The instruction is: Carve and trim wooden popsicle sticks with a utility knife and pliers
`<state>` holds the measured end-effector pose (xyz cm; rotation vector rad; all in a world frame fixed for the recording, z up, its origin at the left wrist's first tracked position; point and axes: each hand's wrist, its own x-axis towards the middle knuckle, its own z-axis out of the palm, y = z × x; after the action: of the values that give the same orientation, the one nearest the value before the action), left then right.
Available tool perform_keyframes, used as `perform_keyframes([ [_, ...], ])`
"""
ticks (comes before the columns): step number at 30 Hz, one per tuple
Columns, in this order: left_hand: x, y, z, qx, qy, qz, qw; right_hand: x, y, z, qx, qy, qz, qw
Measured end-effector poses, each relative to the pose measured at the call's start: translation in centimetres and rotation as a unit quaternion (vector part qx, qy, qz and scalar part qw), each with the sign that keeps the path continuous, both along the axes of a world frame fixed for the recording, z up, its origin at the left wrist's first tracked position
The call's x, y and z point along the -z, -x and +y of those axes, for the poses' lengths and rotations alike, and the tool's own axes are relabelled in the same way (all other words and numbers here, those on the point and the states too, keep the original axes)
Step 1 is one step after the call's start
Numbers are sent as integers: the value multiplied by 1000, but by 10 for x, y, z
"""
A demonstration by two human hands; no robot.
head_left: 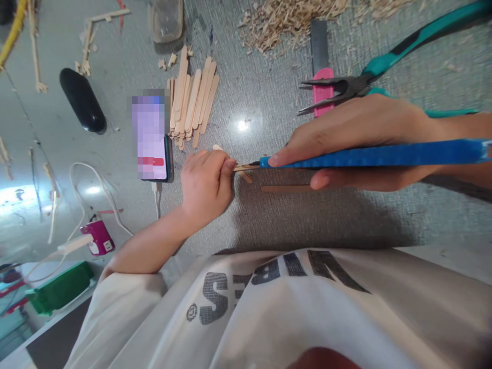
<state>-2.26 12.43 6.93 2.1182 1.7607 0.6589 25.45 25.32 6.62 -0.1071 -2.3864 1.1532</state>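
My left hand (209,184) is closed, its thumb and fingers pinching a thin wooden stick (249,167) against the grey table. From the right, my right hand (357,138) holds a long blue tool (346,156) whose dark thin tip touches or lies over that stick, close to my left fingertips. Another short stick (246,177) sticks out beneath the held one at an angle. A single flat stick (286,188) lies nearer my body, partly hidden by my right fingers. Up and left of my hands is a pile of wooden craft sticks (196,100).
Teal-handled pliers (357,84) overlap a pink-handled cutter (323,92) at the upper right. Wood shavings (292,20) and a clear container (167,20) sit at the back. Left are a phone (151,138) with a white cable, a black case (82,100) and a purple adapter (99,238).
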Motion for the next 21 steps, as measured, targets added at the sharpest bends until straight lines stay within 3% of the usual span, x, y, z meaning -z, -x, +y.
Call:
perform_keyframes([
  [6, 2, 0, 1, 13, -8, 16, 1000, -6, 0, -1, 2, 26, -12, 1000],
  [18, 2, -1, 2, -5, -2, 11, 1000, -3, 0, -3, -2, 21, -12, 1000],
  [21, 1, -1, 2, -10, 11, 14, 1000, -1, 0, -13, 8, 13, -64, 998],
])
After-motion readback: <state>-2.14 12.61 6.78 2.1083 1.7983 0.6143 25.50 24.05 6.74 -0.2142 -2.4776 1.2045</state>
